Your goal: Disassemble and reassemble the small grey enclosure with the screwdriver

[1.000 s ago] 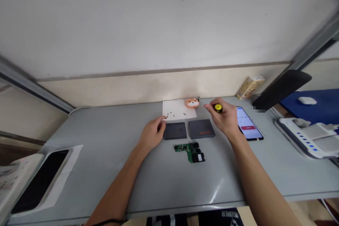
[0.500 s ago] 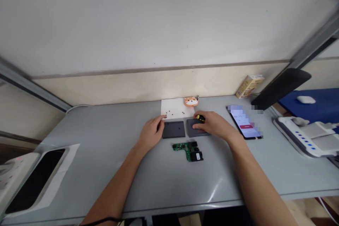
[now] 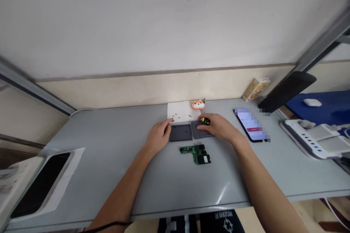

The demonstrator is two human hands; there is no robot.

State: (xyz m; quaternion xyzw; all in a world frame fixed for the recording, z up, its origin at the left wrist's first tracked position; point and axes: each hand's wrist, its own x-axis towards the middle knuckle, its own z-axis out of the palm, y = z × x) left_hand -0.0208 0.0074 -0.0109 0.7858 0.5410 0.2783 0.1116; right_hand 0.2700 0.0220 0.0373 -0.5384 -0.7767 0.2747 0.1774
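Observation:
My left hand (image 3: 159,135) rests at the left edge of a flat dark panel (image 3: 181,133), its index fingertip on the near left corner of a white sheet (image 3: 179,109) that bears several tiny dark screws. My right hand (image 3: 216,126) is closed on a yellow and black screwdriver (image 3: 205,120), its fingers over a second dark casing (image 3: 198,130) beside the panel. A green circuit board (image 3: 194,153) with black connectors lies nearer to me, touched by neither hand.
An orange and white animal-faced case (image 3: 197,105) sits on the sheet. To the right are a lit phone (image 3: 251,125), a small carton (image 3: 255,89) and a white power strip (image 3: 308,139). A dark-screened phone (image 3: 41,185) lies on paper at the left.
The camera view has shifted slightly. The right hand and the casing under it have moved slightly left, closer to the flat panel. The left hand has stayed at the panel's edge.

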